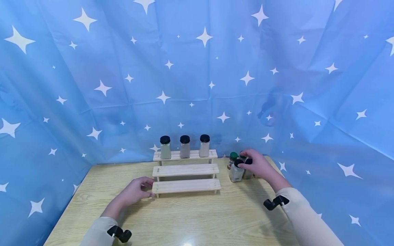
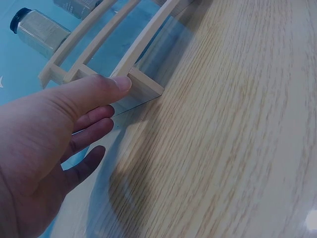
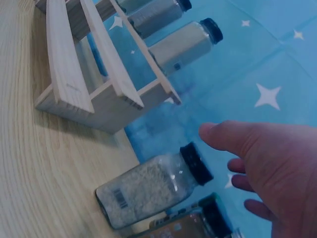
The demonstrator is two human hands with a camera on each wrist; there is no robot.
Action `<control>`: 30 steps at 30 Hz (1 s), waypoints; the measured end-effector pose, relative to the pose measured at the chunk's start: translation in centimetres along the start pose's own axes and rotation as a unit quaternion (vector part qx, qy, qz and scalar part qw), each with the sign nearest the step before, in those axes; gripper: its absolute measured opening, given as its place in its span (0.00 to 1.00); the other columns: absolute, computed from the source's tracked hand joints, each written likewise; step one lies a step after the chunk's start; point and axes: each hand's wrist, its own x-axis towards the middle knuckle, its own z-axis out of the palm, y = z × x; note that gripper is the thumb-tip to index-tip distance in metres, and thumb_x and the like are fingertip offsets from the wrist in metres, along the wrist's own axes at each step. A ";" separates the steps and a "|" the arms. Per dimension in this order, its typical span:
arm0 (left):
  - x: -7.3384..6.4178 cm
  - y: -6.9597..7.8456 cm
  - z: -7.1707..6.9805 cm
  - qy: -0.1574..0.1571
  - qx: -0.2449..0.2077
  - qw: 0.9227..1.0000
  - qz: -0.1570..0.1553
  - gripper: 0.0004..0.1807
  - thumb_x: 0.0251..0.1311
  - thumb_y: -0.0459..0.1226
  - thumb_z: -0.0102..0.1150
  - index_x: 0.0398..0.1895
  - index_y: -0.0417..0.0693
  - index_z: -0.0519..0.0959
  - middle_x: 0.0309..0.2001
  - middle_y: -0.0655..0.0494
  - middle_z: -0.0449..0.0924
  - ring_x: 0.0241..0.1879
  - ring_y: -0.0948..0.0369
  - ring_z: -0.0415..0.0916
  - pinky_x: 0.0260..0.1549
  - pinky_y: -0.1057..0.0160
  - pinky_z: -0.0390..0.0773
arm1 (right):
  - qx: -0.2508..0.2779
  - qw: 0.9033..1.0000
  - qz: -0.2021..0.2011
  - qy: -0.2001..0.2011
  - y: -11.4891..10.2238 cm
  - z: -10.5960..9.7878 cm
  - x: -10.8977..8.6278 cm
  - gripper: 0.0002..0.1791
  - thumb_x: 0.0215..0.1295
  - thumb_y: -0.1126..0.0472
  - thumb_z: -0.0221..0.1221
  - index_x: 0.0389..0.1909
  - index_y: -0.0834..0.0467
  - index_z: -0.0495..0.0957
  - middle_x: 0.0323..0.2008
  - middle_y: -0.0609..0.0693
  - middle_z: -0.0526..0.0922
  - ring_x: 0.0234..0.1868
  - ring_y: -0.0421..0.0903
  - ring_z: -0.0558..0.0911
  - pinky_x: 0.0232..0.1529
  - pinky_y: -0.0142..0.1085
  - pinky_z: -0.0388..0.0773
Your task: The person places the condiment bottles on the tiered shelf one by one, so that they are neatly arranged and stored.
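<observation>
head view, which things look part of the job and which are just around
Likely part of the job:
- rack, with the left hand at its left end
- top-shelf jars, three, black lids
- table jars, clustered by the right hand

Likely just around:
- starry curtain
- table, only a surface
- black clips at the wrists

- The right hand (image 1: 257, 166) hides bits of some jars (image 1: 247, 173) from us.
- We can't read the tiny label (image 3: 120, 198) on the white jar (image 3: 151, 186).
- The left wrist view's top cuts off the rack (image 2: 146, 39).
- The right wrist view's bottom cuts off a brown jar (image 3: 178, 226).
</observation>
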 end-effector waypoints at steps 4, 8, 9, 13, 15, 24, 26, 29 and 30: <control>0.0 0.0 0.1 0.000 0.003 1.000 -0.004 0.30 0.62 0.40 0.83 0.65 0.42 0.83 0.55 0.54 0.86 0.58 0.50 0.83 0.63 0.41 0.82 | -0.012 1.000 -0.001 0.001 0.5 0.3 -0.2 0.31 0.73 0.58 0.74 0.71 0.64 0.78 0.69 0.67 0.78 0.72 0.71 0.74 0.70 0.70 0.73; 0.0 0.0 0.1 0.000 0.006 1.000 -0.005 0.30 0.62 0.41 0.82 0.66 0.42 0.83 0.55 0.54 0.86 0.58 0.50 0.83 0.63 0.42 0.83 | -0.021 1.000 0.004 -0.003 1.0 0.8 -0.1 0.32 0.73 0.56 0.75 0.73 0.62 0.78 0.73 0.68 0.75 0.75 0.73 0.70 0.72 0.72 0.69; 0.0 -0.1 0.1 0.000 0.005 1.000 -0.005 0.30 0.62 0.40 0.82 0.65 0.42 0.83 0.55 0.54 0.86 0.58 0.51 0.83 0.63 0.42 0.83 | -0.024 1.000 0.001 -0.005 1.1 0.8 -0.2 0.32 0.73 0.56 0.74 0.73 0.63 0.78 0.73 0.68 0.75 0.75 0.74 0.70 0.72 0.73 0.69; 0.0 -0.2 0.1 -0.001 -0.001 1.000 0.001 0.29 0.62 0.40 0.82 0.65 0.41 0.83 0.54 0.53 0.86 0.57 0.51 0.83 0.63 0.41 0.82 | -0.024 1.000 -0.004 -0.004 1.4 1.2 -0.2 0.33 0.73 0.57 0.75 0.73 0.64 0.78 0.73 0.68 0.77 0.76 0.74 0.69 0.73 0.73 0.68; 0.0 -0.2 0.1 -0.001 -0.004 1.000 0.003 0.29 0.62 0.39 0.83 0.65 0.41 0.83 0.54 0.53 0.86 0.57 0.51 0.83 0.63 0.40 0.82 | -0.025 1.000 -0.009 -0.002 1.6 1.4 -0.2 0.32 0.73 0.58 0.75 0.73 0.64 0.78 0.72 0.68 0.77 0.76 0.74 0.70 0.73 0.72 0.68; 0.0 -0.3 0.2 -0.001 0.000 1.000 0.005 0.29 0.62 0.39 0.82 0.64 0.42 0.83 0.54 0.54 0.86 0.57 0.52 0.83 0.64 0.41 0.81 | -0.037 0.999 0.007 -0.003 2.1 2.2 -0.1 0.33 0.72 0.56 0.75 0.74 0.61 0.79 0.72 0.65 0.79 0.78 0.74 0.67 0.76 0.74 0.61; 0.0 -0.3 0.1 0.000 -0.001 1.000 0.005 0.29 0.62 0.39 0.82 0.65 0.42 0.83 0.54 0.54 0.86 0.57 0.52 0.83 0.63 0.41 0.81 | -0.041 0.999 0.011 -0.003 2.1 2.3 0.0 0.33 0.73 0.55 0.75 0.74 0.60 0.79 0.73 0.65 0.78 0.79 0.76 0.63 0.75 0.75 0.62; -0.1 -0.1 0.1 0.000 -0.001 1.000 0.003 0.29 0.62 0.39 0.82 0.65 0.42 0.83 0.54 0.54 0.86 0.57 0.51 0.83 0.63 0.41 0.81 | -0.046 0.999 0.012 -0.002 2.1 2.4 0.1 0.33 0.73 0.54 0.75 0.74 0.59 0.79 0.74 0.66 0.77 0.80 0.78 0.60 0.75 0.76 0.61; -0.1 -0.1 0.1 0.001 0.000 1.000 0.002 0.29 0.62 0.39 0.82 0.65 0.42 0.83 0.54 0.54 0.86 0.57 0.51 0.83 0.63 0.40 0.81 | -0.047 0.999 0.012 -0.001 2.1 2.5 0.1 0.32 0.73 0.53 0.75 0.74 0.58 0.80 0.74 0.66 0.77 0.80 0.78 0.60 0.75 0.76 0.61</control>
